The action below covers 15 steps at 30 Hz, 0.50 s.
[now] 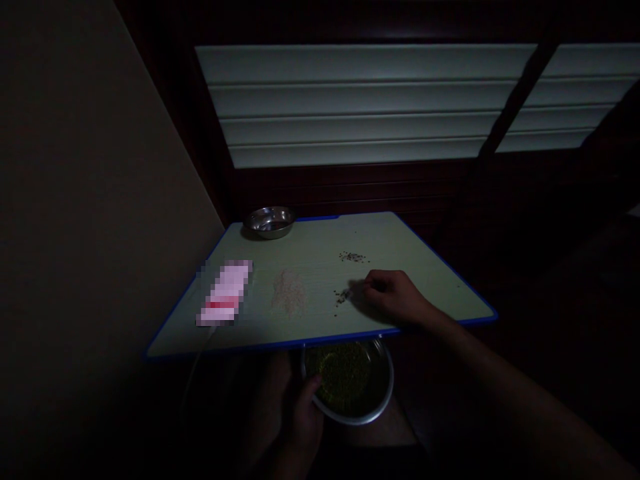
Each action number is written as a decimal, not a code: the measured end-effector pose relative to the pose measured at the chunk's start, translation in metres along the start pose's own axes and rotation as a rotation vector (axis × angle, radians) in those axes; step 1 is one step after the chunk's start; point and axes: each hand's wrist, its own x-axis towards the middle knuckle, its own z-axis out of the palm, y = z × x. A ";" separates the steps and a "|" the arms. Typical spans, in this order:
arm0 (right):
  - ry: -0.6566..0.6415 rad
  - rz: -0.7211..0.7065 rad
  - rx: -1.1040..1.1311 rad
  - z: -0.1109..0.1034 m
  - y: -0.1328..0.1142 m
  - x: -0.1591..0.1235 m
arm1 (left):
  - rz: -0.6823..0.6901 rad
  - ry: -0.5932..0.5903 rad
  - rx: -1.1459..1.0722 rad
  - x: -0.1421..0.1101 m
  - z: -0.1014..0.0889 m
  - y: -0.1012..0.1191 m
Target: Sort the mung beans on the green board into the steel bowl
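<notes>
My left hand point(307, 417) grips the rim of a metal bowl point(357, 421) below the table's front edge, thumb over the side. Small greenish grains point(345, 377), too dim to name, lie in that bowl. Over the table, my right hand point(393, 293) is closed with its fingers curled; what they hold, if anything, is hidden. Just left of its fingertips lies a little scatter of dark grains point(342, 297). Behind it is another small heap of dark grains point(353, 257). A pale, pinkish heap of fine grains point(289, 293) spreads farther left.
The light green folding table point(310, 237) has a blue edge. A shallow metal bowl point(271, 223) stands at its back left corner. A blurred-out, lit phone point(225, 293) with a cable point(197, 360) lies at the left. A wall point(100, 167) and louvred panels point(360, 103) rise around it.
</notes>
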 end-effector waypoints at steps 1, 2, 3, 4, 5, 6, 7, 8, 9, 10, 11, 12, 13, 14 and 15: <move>-0.005 -0.010 0.017 0.000 -0.001 -0.001 | 0.012 -0.004 -0.003 0.000 0.000 -0.001; -0.020 -0.026 0.039 0.001 -0.003 -0.002 | -0.006 0.002 -0.009 0.001 0.000 -0.002; -0.042 -0.043 0.059 0.002 -0.004 -0.002 | -0.042 0.016 -0.015 0.000 0.000 -0.003; -0.064 -0.061 0.073 0.003 -0.006 -0.003 | -0.086 0.040 -0.022 0.000 0.001 -0.004; -0.084 -0.075 0.080 0.004 -0.007 -0.004 | -0.129 0.060 -0.026 -0.001 0.001 -0.005; -0.101 -0.083 0.083 0.005 -0.007 -0.004 | -0.162 0.069 -0.028 -0.001 0.002 -0.005; -0.112 -0.086 0.084 0.006 -0.007 -0.005 | -0.181 0.069 -0.028 -0.001 0.002 -0.005; -0.121 -0.087 0.086 0.007 -0.007 -0.005 | -0.175 0.061 -0.023 -0.001 0.001 -0.005; -0.127 -0.089 0.091 0.008 -0.007 -0.004 | -0.161 0.053 -0.016 -0.001 0.000 -0.004; -0.134 -0.093 0.099 0.009 -0.006 -0.004 | -0.144 0.044 -0.008 0.000 -0.001 -0.004; -0.143 -0.099 0.108 0.010 -0.006 -0.004 | -0.123 0.032 0.000 0.001 -0.003 -0.003; -0.155 -0.110 0.115 0.011 -0.005 -0.003 | -0.099 0.025 0.008 0.002 -0.004 -0.002; -0.168 -0.122 0.120 0.011 -0.005 -0.003 | -0.074 0.019 0.013 0.003 -0.005 -0.002; -0.183 -0.133 0.123 0.012 -0.006 -0.003 | -0.050 0.010 0.009 0.003 -0.006 -0.002; -0.199 -0.143 0.123 0.012 -0.007 -0.003 | -0.034 0.002 -0.002 0.004 -0.006 -0.003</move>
